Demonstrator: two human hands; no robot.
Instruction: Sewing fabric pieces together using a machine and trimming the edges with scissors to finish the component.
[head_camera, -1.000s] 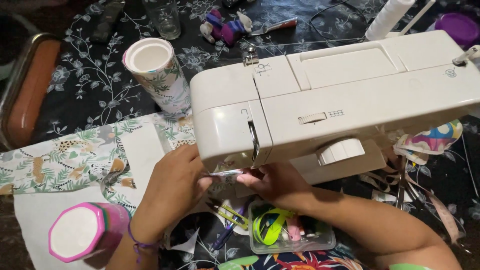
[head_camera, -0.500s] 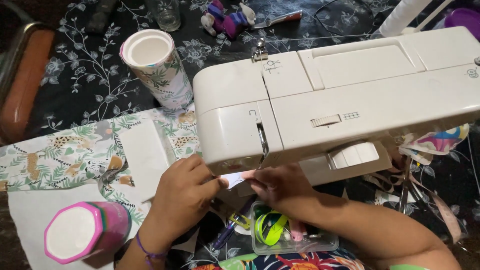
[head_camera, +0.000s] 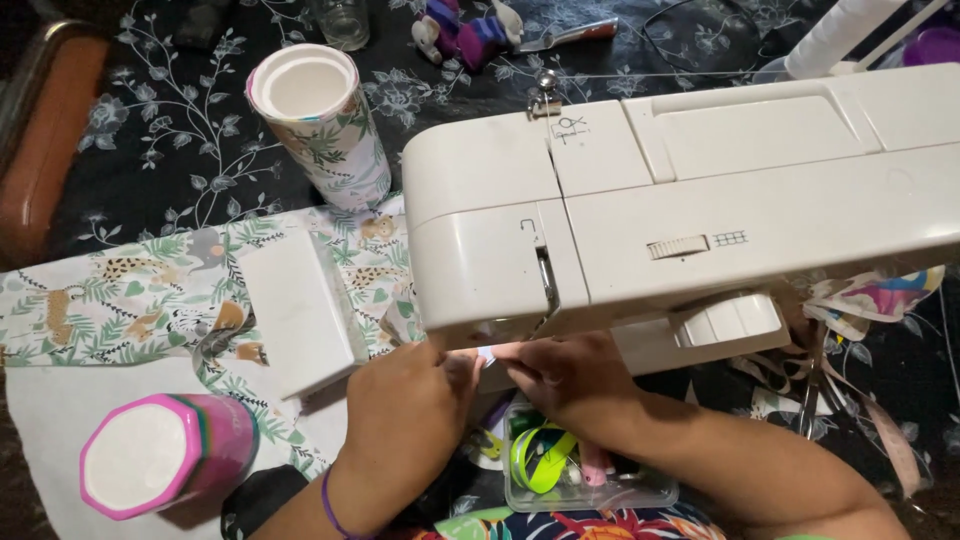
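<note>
Both hands meet under the head of the white sewing machine (head_camera: 680, 210): the left hand (head_camera: 405, 415) and the right hand (head_camera: 565, 375) have their fingertips drawn close together at the lit spot by the needle, pinching at something too small to make out; whether either truly grips it cannot be told. It looks like fine work at the needle, such as threading, and any further move there would call for steady fingers and a clear sight line, which the machine's overhanging head partly blocks. Just below the right wrist sits a clear plastic box (head_camera: 585, 475) with a green ribbon inside. Printed jungle fabric (head_camera: 130, 295) lies to the left, with a flat white block (head_camera: 300, 310) on it, a pink tumbler (head_camera: 165, 465) near the left forearm and a leafy-patterned cup (head_camera: 320, 125) farther back.
</note>
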